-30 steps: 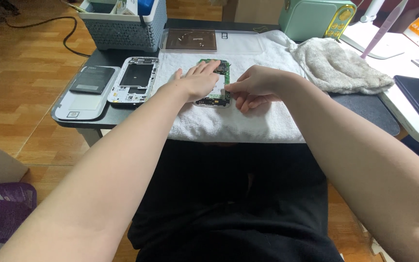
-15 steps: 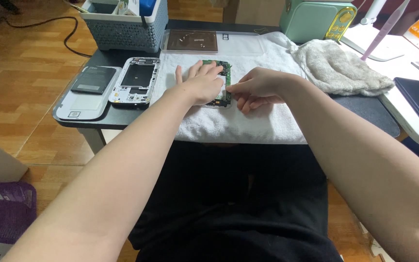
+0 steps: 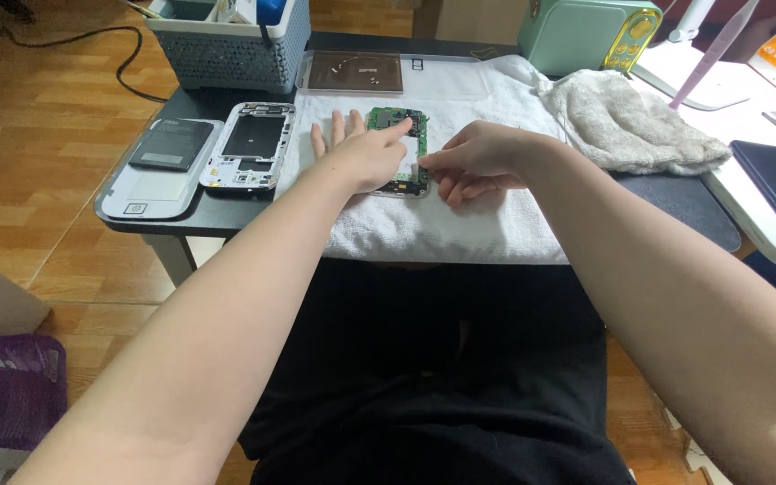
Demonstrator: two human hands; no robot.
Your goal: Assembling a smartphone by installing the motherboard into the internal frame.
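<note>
An opened phone body with a green circuit board [image 3: 403,126] lies on a white towel [image 3: 460,224] spread over a dark table. My left hand [image 3: 361,153] lies flat on the phone's left side with its fingers spread, the forefinger pointing onto the board. My right hand [image 3: 473,162] is at the phone's right edge, its thumb and forefinger pinched together against the board; whatever is between them is too small to see.
To the left lie a white phone frame [image 3: 251,144], and a white back cover [image 3: 150,184] with a black battery [image 3: 172,144] on it. Behind stand a grey basket [image 3: 231,49], a brown tray [image 3: 352,72], a mint green box [image 3: 586,36] and a crumpled grey cloth [image 3: 626,126].
My left hand has opened out flat, its fingers spreading and the forefinger stretching over the board. My right hand stays pinched at the phone's right edge.
</note>
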